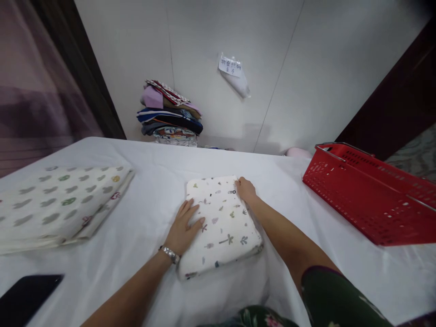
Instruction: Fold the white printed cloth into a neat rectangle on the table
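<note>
A white cloth (221, 227) printed with small plants and grey trees lies folded into a thick rectangle in front of me. My left hand (182, 227), with a silver bracelet at the wrist, rests flat on its left side, fingers spread. At the far right corner, the fingers of my right hand (245, 189) are curled and pinch the cloth's edge. Some of the right fingertips are hidden behind the hand.
Left on the white-covered table (156, 181) lies another folded patterned cloth (68, 200), with a dark flat device (29, 299) nearer me. A red basket (371, 195) stands at right. Beyond the far edge rises a stack of folded clothes (170, 116).
</note>
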Action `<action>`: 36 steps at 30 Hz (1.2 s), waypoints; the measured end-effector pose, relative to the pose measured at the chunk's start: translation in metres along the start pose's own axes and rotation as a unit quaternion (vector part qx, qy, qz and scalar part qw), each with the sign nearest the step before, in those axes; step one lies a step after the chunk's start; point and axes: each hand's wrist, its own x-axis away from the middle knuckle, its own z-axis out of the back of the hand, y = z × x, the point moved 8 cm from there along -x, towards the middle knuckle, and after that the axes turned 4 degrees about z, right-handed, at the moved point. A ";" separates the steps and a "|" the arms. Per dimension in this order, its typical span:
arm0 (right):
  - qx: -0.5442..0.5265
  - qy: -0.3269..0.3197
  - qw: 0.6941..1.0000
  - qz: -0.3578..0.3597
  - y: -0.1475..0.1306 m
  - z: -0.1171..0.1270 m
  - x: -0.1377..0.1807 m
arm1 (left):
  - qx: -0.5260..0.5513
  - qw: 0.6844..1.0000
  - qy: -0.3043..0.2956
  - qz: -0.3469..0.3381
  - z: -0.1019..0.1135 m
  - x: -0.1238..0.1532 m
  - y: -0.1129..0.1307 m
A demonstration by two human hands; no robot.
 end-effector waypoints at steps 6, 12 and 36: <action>-0.005 0.007 1.000 -0.012 0.005 -0.001 -0.003 | -0.002 1.000 -0.001 -0.001 0.002 0.000 0.000; -0.002 -0.020 1.000 -0.013 0.007 -0.004 -0.006 | 0.006 1.000 -0.003 -0.004 0.002 -0.001 0.002; -0.046 -0.027 0.998 -0.031 0.010 -0.005 -0.016 | 0.002 1.000 -0.023 -0.003 -0.003 -0.002 -0.001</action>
